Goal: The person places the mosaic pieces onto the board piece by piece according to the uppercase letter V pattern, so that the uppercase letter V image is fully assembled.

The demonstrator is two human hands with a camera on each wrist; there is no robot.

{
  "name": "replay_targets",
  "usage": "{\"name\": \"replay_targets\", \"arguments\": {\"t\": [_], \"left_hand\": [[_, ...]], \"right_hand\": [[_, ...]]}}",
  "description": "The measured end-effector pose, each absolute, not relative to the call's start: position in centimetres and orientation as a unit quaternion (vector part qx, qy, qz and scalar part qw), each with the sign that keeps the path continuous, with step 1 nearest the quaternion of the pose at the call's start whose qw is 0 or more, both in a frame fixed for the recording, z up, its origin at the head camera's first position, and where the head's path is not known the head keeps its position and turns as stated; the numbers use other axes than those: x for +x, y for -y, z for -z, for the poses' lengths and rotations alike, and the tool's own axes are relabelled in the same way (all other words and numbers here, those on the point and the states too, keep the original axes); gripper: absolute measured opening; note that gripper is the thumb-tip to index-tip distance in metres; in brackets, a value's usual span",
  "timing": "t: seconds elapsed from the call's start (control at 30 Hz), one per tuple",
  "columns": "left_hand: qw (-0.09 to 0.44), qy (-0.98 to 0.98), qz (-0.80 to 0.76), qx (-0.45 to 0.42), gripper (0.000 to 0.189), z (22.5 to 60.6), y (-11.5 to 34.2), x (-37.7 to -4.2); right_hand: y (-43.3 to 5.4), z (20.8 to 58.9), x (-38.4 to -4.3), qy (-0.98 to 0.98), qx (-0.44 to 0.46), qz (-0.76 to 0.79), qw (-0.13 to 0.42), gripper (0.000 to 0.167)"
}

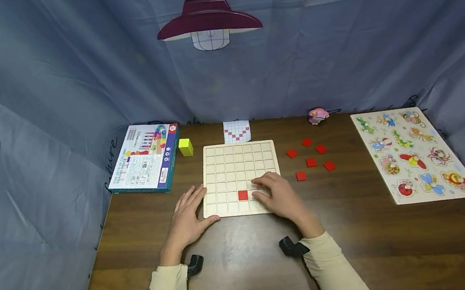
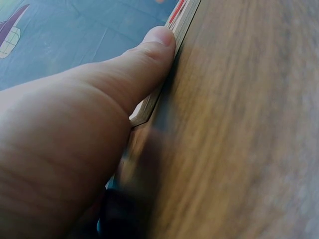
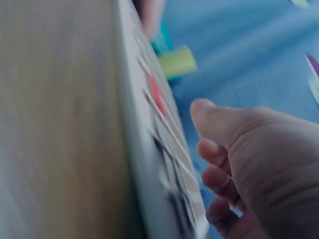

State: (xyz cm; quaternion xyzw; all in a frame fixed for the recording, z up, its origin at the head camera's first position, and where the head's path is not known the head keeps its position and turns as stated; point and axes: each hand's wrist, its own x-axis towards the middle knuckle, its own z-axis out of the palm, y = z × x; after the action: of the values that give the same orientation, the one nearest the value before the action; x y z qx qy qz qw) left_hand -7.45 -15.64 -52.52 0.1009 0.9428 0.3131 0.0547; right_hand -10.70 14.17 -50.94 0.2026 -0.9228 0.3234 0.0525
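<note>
A pale wooden grid board [image 1: 223, 175] lies on the table with one red square tile [image 1: 243, 195] set in a cell of its lower half. My left hand [image 1: 186, 221] rests at the board's lower left corner, its thumb [image 2: 154, 47] along the near edge and its fingers stretched out beside the left side. Over the board's right part hovers my right hand [image 1: 280, 196], thumb and fingers bent loosely and apart. Nothing shows between them in the right wrist view, where the thumb [image 3: 219, 119] stands off the board. Several loose red tiles [image 1: 311, 162] lie right of the board.
Behind the board is a pattern card [image 1: 237, 131] with pink and dark squares. To the left are a yellow block [image 1: 186, 147] and a flat game box [image 1: 143, 157]. A small pink figure [image 1: 318, 115] and an insect puzzle board [image 1: 419, 155] are on the right. Curtains [image 1: 119, 57] surround the table.
</note>
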Motion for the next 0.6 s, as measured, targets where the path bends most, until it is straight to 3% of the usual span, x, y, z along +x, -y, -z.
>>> {"name": "replay_targets", "arguments": {"t": [0.3,0.6], "left_hand": [[0.054,-0.94,-0.32,0.102,0.093,52.6,15.7,-7.3],[0.05,-0.94,-0.32,0.104,0.092,52.5,15.6,-7.3]], "right_hand": [[-23.5,51.4,-10.8,0.929,0.069,-0.356,0.076,0.049],[-26.0,52.5,-10.9,0.945,0.042,-0.323,0.008,0.059]]}}
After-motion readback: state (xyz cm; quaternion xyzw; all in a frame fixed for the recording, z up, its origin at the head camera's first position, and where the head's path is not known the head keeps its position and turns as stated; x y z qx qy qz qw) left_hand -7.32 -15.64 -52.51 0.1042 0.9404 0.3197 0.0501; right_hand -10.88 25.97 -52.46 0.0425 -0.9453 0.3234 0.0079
